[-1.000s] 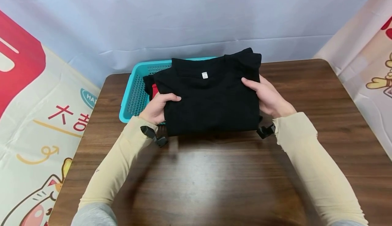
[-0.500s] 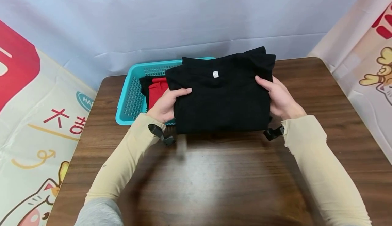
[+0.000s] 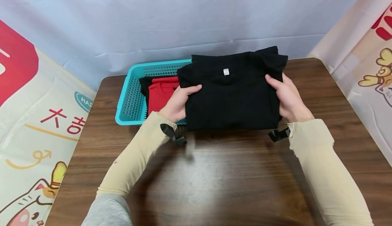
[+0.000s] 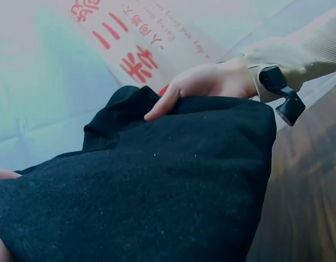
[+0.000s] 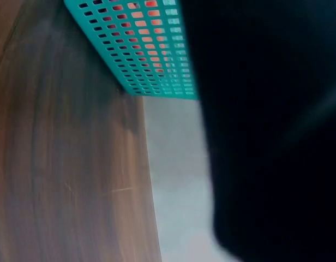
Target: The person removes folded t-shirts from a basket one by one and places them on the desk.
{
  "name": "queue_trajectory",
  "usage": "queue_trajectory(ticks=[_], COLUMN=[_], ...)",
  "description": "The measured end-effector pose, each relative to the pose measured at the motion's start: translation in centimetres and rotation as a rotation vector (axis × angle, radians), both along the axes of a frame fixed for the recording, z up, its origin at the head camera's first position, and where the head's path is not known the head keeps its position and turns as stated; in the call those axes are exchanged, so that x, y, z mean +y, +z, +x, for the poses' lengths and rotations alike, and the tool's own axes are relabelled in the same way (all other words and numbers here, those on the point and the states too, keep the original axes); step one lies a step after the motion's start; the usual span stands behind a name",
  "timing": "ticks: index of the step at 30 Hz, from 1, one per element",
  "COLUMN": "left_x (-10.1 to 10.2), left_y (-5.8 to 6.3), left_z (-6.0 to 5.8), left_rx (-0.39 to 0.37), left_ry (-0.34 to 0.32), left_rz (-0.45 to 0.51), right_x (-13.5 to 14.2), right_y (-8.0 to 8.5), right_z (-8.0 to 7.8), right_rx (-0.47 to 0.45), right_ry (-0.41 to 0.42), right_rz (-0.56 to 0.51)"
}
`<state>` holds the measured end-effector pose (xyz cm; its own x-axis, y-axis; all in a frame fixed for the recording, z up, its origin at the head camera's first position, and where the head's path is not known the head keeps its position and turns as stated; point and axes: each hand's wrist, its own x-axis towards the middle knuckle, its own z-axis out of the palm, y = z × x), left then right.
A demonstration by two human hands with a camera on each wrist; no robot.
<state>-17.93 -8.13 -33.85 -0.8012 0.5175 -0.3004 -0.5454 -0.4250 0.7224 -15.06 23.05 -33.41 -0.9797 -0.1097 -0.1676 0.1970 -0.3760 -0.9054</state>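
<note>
A folded black T-shirt (image 3: 232, 96) with a small white neck label (image 3: 226, 71) is held up by both hands in the head view. My left hand (image 3: 177, 105) grips its left edge, thumb on top. At the right edge my right hand (image 3: 289, 98) pinches the cloth the same way; the fingers beneath are hidden. Behind and left of the shirt stands a turquoise basket (image 3: 122, 107), partly covered by it. Inside lie a red garment (image 3: 159, 95) and a black one (image 3: 145, 83). Black cloth (image 5: 266, 136) fills much of the right wrist view.
The brown wooden table (image 3: 208, 178) extends in front of and to the right of the basket. A pale cloth backdrop (image 3: 183, 18) hangs behind it, and printed panels (image 3: 46, 127) flank both sides.
Both hands have carried the black T-shirt to the right, away from over the basket. More of the red garment inside now shows. The grip looks the same.
</note>
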Motion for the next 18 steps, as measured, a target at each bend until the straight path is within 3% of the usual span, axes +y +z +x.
queue_trajectory(ticks=[12, 18], left_x=[2.7, 3.9], left_y=[0.0, 0.0], left_z=[0.3, 0.5], left_rx=[0.047, 0.045], left_ry=[-0.071, -0.074], left_rz=[0.013, 0.011], right_x=[2.1, 2.8], right_y=[-0.5, -0.6], right_z=[0.0, 0.2], right_rx=[0.010, 0.013], right_ry=[-0.058, -0.080], right_rz=[-0.055, -0.055])
